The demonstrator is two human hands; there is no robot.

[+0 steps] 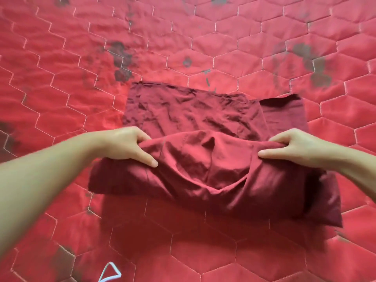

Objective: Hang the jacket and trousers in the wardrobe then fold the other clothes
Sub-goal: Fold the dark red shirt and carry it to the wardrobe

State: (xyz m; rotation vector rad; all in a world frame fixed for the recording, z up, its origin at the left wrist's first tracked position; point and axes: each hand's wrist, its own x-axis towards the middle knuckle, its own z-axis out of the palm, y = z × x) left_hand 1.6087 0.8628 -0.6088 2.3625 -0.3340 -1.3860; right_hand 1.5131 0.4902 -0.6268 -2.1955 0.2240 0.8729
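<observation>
A dark maroon garment (195, 115) lies partly folded on the red quilt. Its near part is lifted off the quilt and sags in the middle, while the far part lies flat. My left hand (130, 145) grips the raised fold at its left end, thumb on top and fingers tucked under the cloth. At the right end my right hand (291, 147) grips the same fold in the same way. No jacket, trousers or wardrobe show in this view.
A red quilted bed cover (61, 88) with a hexagon stitch pattern and dark grey blotches fills the whole view. A small white triangle mark (110, 272) sits on it near the bottom edge.
</observation>
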